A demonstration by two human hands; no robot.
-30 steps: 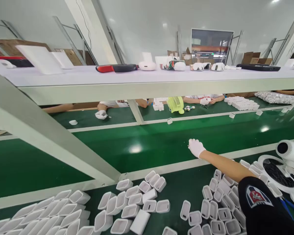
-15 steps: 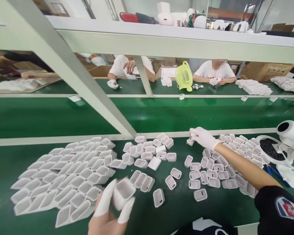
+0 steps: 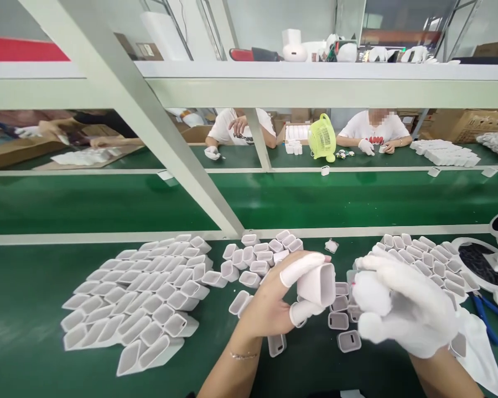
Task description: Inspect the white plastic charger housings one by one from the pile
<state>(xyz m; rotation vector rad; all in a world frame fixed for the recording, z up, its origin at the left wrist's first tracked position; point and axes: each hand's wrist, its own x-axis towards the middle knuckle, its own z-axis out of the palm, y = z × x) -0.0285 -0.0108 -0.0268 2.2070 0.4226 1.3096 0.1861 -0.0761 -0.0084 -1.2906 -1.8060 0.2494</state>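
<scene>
My left hand point(image 3: 280, 290), with white cots on thumb and finger, grips a white plastic housing point(image 3: 317, 286), its open end turned to the right. Close by on the right is my right hand point(image 3: 410, 304) in a white glove, its fingers curled toward the thumb. A small, pale, partly see-through edge shows at its fingertips; what it is I cannot make out. Beneath both hands lie more open white housings point(image 3: 348, 341), partly hidden. A small whitish piece point(image 3: 331, 246) rests alone near the bench's back edge.
A large block of white housings point(image 3: 149, 298) covers the left bench, another group point(image 3: 429, 254) the right. Blue-handled pliers point(image 3: 484, 318) and a round tray point(image 3: 483, 265) lie far right. A slanting post point(image 3: 170, 138) crosses the view. People work across the green belt point(image 3: 315, 199).
My right hand has come back from the bench's rear edge toward me. My left hand has moved right and up with the housing, bringing both hands close together. The view has shifted.
</scene>
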